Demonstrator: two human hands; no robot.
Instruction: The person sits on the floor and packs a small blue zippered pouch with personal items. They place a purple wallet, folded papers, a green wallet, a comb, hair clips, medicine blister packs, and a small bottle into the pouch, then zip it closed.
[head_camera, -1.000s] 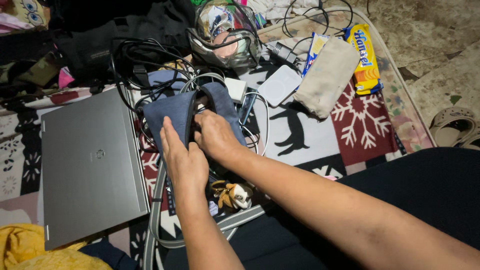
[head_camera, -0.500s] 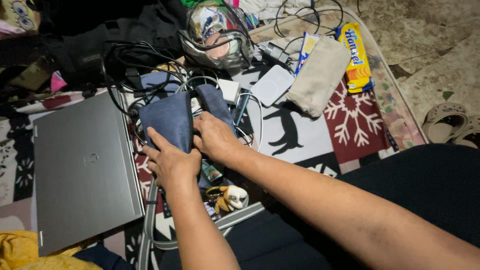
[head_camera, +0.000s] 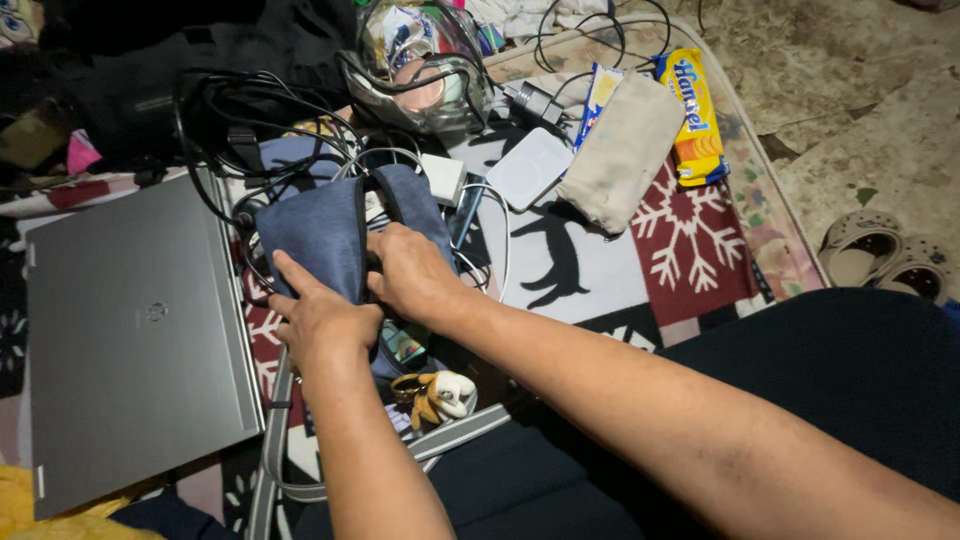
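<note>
Head view, hands grip soft blue pouch (denim-like weave)

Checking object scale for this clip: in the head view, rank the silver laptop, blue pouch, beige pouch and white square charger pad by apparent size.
1. silver laptop
2. blue pouch, partly covered by both hands
3. beige pouch, close to the blue one, so unsure
4. white square charger pad

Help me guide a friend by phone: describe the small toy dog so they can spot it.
Start at the closed silver laptop on the patterned blanket. Just right of it, both hands grip a blue fabric pouch. Below them lies the toy dog: small, orange and white, the only plush thing among cables and straps.
</note>
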